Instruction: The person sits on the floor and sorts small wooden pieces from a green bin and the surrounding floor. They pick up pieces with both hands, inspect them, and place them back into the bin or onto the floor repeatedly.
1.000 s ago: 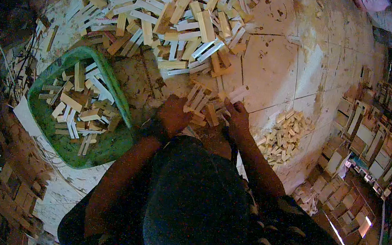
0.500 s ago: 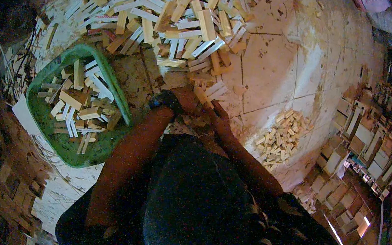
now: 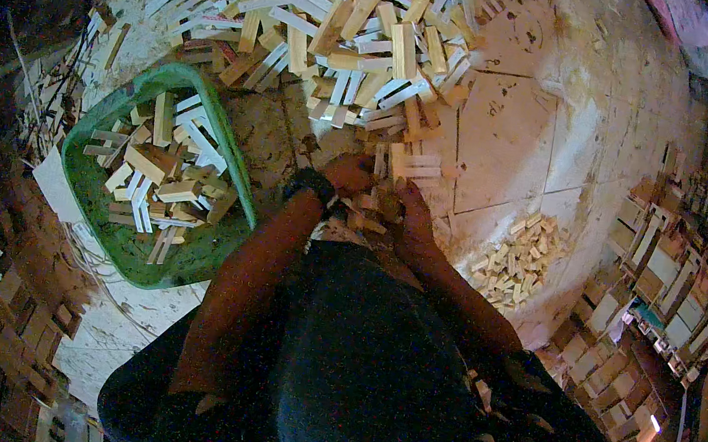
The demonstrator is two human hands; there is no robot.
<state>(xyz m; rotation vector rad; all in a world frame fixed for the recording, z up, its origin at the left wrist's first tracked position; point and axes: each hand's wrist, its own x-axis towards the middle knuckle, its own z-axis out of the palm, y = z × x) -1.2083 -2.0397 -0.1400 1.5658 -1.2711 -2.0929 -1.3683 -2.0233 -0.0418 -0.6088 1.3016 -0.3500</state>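
My left hand (image 3: 348,174), with a dark band at the wrist, is closed in front of my body. Its fingers are partly in shadow, and what they hold cannot be made out. Close beside it on the right, my right hand (image 3: 414,218) grips a slatted wooden piece (image 3: 415,166), a block with pale strips standing out to one side. The piece rises past the fingertips of both hands. Below and between the hands lie small wood bits (image 3: 365,221), dim and partly hidden.
A green plastic tub (image 3: 244,184) with several wooden pieces stands at the left. Ahead spreads a big heap of slatted wooden pieces (image 3: 359,16). Small wood blocks (image 3: 519,259) are piled on the tiled floor (image 3: 502,151) at the right. Stacked wood (image 3: 650,251) lines the far right.
The slatted wooden piece has turned and moved slightly right, showing more of its strips. My hands have drawn a little apart. The whole view has shifted slightly.
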